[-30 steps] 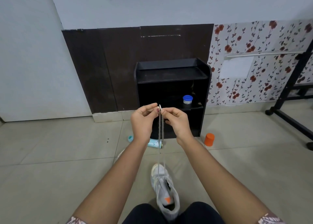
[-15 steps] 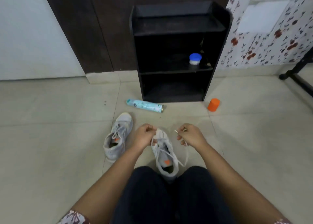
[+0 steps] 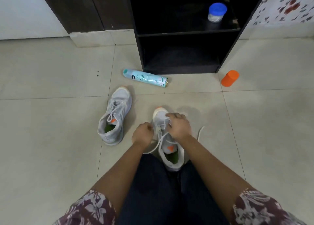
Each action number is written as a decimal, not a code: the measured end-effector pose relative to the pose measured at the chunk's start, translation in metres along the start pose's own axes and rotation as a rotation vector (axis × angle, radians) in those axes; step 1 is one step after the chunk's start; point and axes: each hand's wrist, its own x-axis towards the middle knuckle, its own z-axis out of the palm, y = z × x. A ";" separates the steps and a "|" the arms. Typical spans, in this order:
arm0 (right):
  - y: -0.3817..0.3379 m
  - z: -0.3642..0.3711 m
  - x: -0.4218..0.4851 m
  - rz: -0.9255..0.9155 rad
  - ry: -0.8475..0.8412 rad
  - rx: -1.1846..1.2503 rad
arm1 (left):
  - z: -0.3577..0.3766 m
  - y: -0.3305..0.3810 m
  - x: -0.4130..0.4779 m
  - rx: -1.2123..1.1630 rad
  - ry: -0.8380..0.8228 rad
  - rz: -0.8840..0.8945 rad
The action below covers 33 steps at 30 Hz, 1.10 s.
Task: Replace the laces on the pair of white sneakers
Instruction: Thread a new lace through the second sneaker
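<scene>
— What is sitting furthest left on the tiled floor [image 3: 51, 122]?

— One white sneaker [image 3: 114, 116] is resting there, toe pointing away, fully laced, showing an orange tab on its tongue and a green insole. A pale blue spray can [image 3: 145, 77] is lying on its side just beyond it.

— And the hands?

— The left hand [image 3: 142, 134] is curling its grip tight around a strand of white lace [image 3: 157, 145] at the near sneaker [image 3: 170, 154], which is lying between the person's knees. The lacing is running loose across the tongue. The right hand [image 3: 179, 125] is covering the forefoot, fingers bending down onto the lacing; I cannot tell whether its grip is pinching a strand.

— Anything trailing?

— A loose lace end [image 3: 200, 133] is curving over the floor just right of that wrist.

— Further right?

— A black shelf unit [image 3: 186, 33] is holding a blue-lidded jar [image 3: 216, 12], and an orange cup [image 3: 230, 78] is lying beside its corner.
</scene>
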 end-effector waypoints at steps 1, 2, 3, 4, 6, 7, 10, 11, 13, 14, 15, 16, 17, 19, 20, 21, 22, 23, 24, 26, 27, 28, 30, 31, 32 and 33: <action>-0.002 0.004 0.006 -0.064 -0.004 -0.028 | 0.003 0.000 0.002 -0.061 0.019 0.033; -0.003 0.007 0.010 -0.100 -0.018 -0.099 | 0.006 -0.001 0.004 -0.104 0.035 0.065; -0.002 0.007 0.013 -0.109 -0.016 -0.199 | 0.009 -0.001 0.005 -0.120 0.055 0.094; -0.001 0.006 0.013 -0.098 -0.011 -0.297 | 0.010 -0.001 0.006 -0.119 0.068 0.119; 0.001 0.005 0.009 -0.067 -0.006 -0.416 | 0.014 -0.003 0.010 -0.129 0.089 0.168; 0.002 0.006 0.006 -0.069 -0.017 -0.431 | 0.015 -0.004 0.013 -0.136 0.099 0.199; 0.004 0.009 -0.006 -0.087 -0.072 -0.183 | 0.018 -0.009 0.019 -0.051 0.123 0.291; 0.005 0.010 -0.011 -0.075 -0.051 -0.014 | 0.018 -0.011 0.020 -0.007 0.128 0.318; 0.015 0.017 -0.018 -0.012 0.083 0.294 | 0.017 -0.013 0.022 0.045 0.146 0.393; 0.021 0.021 -0.021 0.041 0.143 0.392 | 0.017 -0.012 0.022 0.046 0.156 0.428; 0.026 0.023 -0.023 0.106 0.157 0.461 | 0.016 -0.010 0.024 0.038 0.162 0.449; 0.030 0.026 -0.024 0.170 0.137 0.524 | 0.015 -0.007 0.026 0.031 0.162 0.458; 0.034 0.029 -0.025 0.232 0.107 0.600 | 0.016 -0.003 0.027 0.039 0.158 0.465; 0.037 0.034 -0.024 0.327 0.095 0.776 | 0.017 0.007 0.028 0.115 0.154 0.503; 0.038 0.035 -0.023 0.354 0.104 0.850 | 0.018 0.013 0.028 0.184 0.142 0.531; 0.038 0.037 -0.023 0.363 0.119 0.890 | 0.019 0.018 0.028 0.264 0.128 0.550; 0.038 0.039 -0.024 0.366 0.131 0.905 | 0.021 0.022 0.029 0.344 0.113 0.555; 0.038 0.039 -0.025 0.360 0.134 0.907 | 0.022 0.025 0.030 0.407 0.106 0.551; 0.038 0.041 -0.027 0.341 0.126 0.901 | 0.022 0.026 0.031 0.442 0.103 0.538; 0.038 0.043 -0.029 0.269 0.096 0.813 | 0.023 0.030 0.033 0.436 0.105 0.506; 0.038 0.044 -0.031 0.235 0.092 0.739 | 0.024 0.032 0.034 0.419 0.100 0.492; 0.037 0.044 -0.031 0.209 0.101 0.673 | 0.024 0.033 0.034 0.407 0.095 0.485; 0.036 0.044 -0.032 0.186 0.130 0.596 | 0.023 0.034 0.034 0.371 0.079 0.461; 0.035 0.044 -0.033 0.182 0.142 0.575 | 0.022 0.034 0.035 0.322 0.082 0.439; 0.035 0.044 -0.033 0.178 0.151 0.562 | 0.020 0.033 0.037 0.265 0.086 0.426; 0.035 0.043 -0.033 0.175 0.156 0.549 | 0.018 0.031 0.039 0.212 0.086 0.434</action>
